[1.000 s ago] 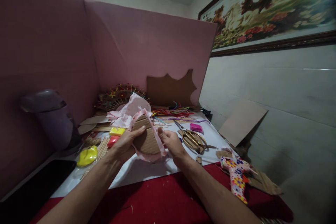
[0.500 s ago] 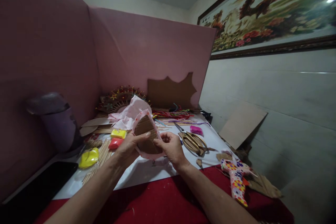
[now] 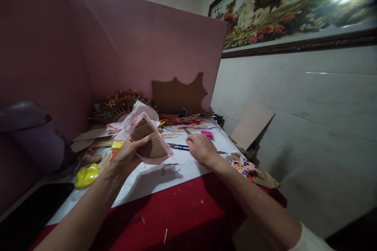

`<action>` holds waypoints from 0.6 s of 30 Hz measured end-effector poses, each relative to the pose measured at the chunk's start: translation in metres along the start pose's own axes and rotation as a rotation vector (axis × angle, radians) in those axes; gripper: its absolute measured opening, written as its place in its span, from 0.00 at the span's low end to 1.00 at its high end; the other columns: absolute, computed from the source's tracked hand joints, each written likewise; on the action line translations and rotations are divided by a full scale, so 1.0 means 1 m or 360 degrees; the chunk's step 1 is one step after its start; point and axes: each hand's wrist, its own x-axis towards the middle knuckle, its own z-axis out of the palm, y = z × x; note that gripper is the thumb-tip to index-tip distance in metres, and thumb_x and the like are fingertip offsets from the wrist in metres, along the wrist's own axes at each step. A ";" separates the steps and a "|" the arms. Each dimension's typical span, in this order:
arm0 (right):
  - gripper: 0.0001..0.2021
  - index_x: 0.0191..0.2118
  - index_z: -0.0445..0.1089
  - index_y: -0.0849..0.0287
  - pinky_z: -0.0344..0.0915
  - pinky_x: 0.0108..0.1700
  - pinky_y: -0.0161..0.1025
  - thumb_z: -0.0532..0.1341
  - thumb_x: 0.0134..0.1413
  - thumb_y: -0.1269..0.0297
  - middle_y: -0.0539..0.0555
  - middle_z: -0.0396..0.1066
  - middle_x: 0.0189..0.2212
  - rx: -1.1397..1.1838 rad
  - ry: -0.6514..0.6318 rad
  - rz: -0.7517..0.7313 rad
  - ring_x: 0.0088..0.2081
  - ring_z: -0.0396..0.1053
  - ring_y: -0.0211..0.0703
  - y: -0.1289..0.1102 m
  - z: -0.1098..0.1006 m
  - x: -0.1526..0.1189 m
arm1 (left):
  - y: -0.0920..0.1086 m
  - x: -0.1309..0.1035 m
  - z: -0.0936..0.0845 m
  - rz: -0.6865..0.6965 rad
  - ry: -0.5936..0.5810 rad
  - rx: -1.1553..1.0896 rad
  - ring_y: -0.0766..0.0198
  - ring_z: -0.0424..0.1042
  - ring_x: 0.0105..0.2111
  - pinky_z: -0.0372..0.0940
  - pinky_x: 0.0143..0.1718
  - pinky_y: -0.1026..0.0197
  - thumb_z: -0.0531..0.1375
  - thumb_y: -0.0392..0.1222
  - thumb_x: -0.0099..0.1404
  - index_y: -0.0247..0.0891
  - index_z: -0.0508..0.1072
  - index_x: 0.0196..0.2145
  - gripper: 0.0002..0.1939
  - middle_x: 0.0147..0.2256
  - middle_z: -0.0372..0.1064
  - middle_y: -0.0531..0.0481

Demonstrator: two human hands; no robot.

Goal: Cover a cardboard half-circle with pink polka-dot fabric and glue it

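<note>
A brown cardboard piece edged with pink dotted cloth [image 3: 153, 147] is raised above the white sheet, gripped at its lower left by my left hand [image 3: 129, 157], thumb across its face. My right hand [image 3: 202, 149] is over the table to the right, its fingers curled. Small dark-handled snips [image 3: 179, 147] lie beside its fingertips, blades toward the cardboard; whether the fingers hold them or the large scissors, mostly hidden under the hand, I cannot make out. A loose pink cloth [image 3: 125, 124] lies behind the cardboard piece.
A magenta packet [image 3: 207, 135] is behind my right hand. Yellow packets [image 3: 87, 175], sticks and a black phone-like slab [image 3: 38, 208] are at the left. Coloured cords [image 3: 188, 120] and jagged cardboard [image 3: 179, 96] stand at the back. A flowered cloth figure [image 3: 243, 166] lies right.
My right hand has let go of the cloth-edged cardboard and moved right, over the large scissors. My left hand keeps the piece, now further left in view. The view has shifted right.
</note>
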 end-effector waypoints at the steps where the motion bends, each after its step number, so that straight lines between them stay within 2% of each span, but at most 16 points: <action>1: 0.11 0.34 0.74 0.63 0.60 0.42 0.43 0.56 0.55 0.64 0.67 0.73 0.39 -0.0106 -0.0015 0.0051 0.43 0.69 0.54 0.011 -0.006 0.003 | 0.001 -0.001 0.001 -0.0007 -0.0024 -0.0007 0.61 0.75 0.26 0.72 0.29 0.62 0.63 0.21 0.47 0.32 0.75 0.34 0.16 0.30 0.77 0.46; 3: 0.14 0.38 0.73 0.67 0.60 0.42 0.46 0.59 0.52 0.61 0.72 0.70 0.43 -0.0285 -0.0066 0.0135 0.45 0.68 0.59 0.031 -0.010 0.008 | 0.002 -0.003 0.002 -0.0030 -0.0066 -0.0026 0.60 0.76 0.29 0.73 0.32 0.61 0.63 0.22 0.49 0.32 0.75 0.36 0.15 0.33 0.77 0.44; 5: 0.16 0.40 0.72 0.68 0.62 0.39 0.44 0.60 0.50 0.59 0.71 0.72 0.42 -0.0396 -0.0162 0.0172 0.43 0.70 0.58 0.046 -0.008 0.012 | 0.003 -0.004 0.003 -0.0059 -0.0097 -0.0050 0.59 0.76 0.30 0.73 0.34 0.60 0.62 0.22 0.50 0.31 0.76 0.36 0.15 0.34 0.77 0.43; 8: 0.15 0.40 0.71 0.65 0.62 0.36 0.41 0.60 0.51 0.60 0.66 0.74 0.38 -0.0517 -0.0258 0.0169 0.40 0.72 0.55 0.055 -0.005 0.016 | 0.005 -0.005 0.003 -0.0064 -0.0092 -0.0070 0.58 0.76 0.30 0.73 0.34 0.59 0.62 0.22 0.50 0.31 0.76 0.37 0.16 0.34 0.77 0.42; 13: 0.11 0.40 0.71 0.66 0.62 0.38 0.40 0.56 0.54 0.66 0.66 0.73 0.40 -0.0662 -0.0241 0.0062 0.43 0.70 0.53 0.041 -0.012 0.027 | 0.009 -0.001 0.002 0.0031 0.0022 -0.0104 0.60 0.76 0.26 0.73 0.30 0.61 0.62 0.21 0.48 0.32 0.76 0.35 0.16 0.30 0.78 0.46; 16: 0.12 0.43 0.70 0.61 0.61 0.44 0.38 0.54 0.55 0.71 0.61 0.71 0.45 -0.0650 -0.0270 -0.0201 0.47 0.67 0.48 0.023 -0.007 0.035 | 0.013 0.004 -0.003 0.0171 0.0073 -0.0122 0.60 0.76 0.26 0.73 0.30 0.61 0.62 0.21 0.48 0.32 0.76 0.34 0.16 0.29 0.77 0.47; 18: 0.14 0.44 0.70 0.58 0.60 0.46 0.37 0.55 0.52 0.74 0.57 0.72 0.45 -0.0627 -0.0358 -0.0389 0.49 0.66 0.46 0.011 0.005 0.038 | 0.014 0.008 -0.007 0.0210 0.0080 -0.0127 0.59 0.76 0.28 0.74 0.31 0.60 0.62 0.21 0.49 0.32 0.75 0.36 0.16 0.31 0.78 0.46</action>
